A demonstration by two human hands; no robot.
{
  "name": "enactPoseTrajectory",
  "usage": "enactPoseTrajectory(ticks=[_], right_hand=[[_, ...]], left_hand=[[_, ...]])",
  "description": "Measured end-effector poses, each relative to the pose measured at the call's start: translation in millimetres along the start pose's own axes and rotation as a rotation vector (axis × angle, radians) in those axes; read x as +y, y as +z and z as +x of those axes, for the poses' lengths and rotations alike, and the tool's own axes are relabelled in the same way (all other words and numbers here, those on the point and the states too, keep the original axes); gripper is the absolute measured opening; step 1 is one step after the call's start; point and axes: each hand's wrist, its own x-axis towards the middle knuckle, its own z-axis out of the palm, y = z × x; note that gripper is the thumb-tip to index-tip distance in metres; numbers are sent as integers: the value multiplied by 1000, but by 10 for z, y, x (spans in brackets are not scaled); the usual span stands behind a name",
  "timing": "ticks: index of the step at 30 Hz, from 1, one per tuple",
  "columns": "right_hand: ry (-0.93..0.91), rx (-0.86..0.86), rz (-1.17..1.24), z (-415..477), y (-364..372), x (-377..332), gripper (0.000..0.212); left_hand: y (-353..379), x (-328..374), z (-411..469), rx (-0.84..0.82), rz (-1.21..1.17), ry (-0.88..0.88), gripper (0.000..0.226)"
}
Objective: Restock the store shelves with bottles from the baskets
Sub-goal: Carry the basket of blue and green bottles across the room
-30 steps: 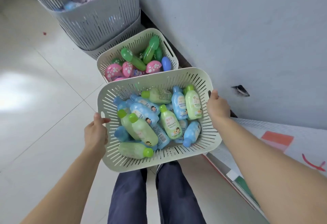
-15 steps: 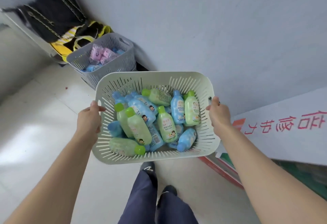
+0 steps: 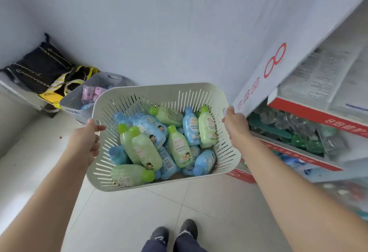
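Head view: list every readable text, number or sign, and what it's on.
"8": large red figure on the white board at right; the red characters below it are not legible here.
"8" plus red-band characters: on the carton edge, rest blurred.
Bottle labels in the basket: print too small to read.
Fine print on the carton top: too blurred.

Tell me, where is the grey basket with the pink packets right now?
The grey basket sits on the floor at the left of the head view, against the wall, behind the cream basket of bottles and beside a black and yellow bag.
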Motion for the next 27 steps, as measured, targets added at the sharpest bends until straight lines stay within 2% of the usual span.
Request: enactPoseTrajectory(ticks=[8,11,16,27], right_hand=[[109,192,41,-623,-723,854,63],[215,257,50,-812,-1034,1261,69],[296,307,66,-1075,-1672,1981,62],[451,486,142,-1591,-3361,3580,60]], left_hand=[[342,-104,-492,-248,113,21,35],[611,-216,-745,-335,167,41,36],[1190,-472,-1309,-447,251,103,34],[2645,-1373,-2874,-635,413,91,39]])
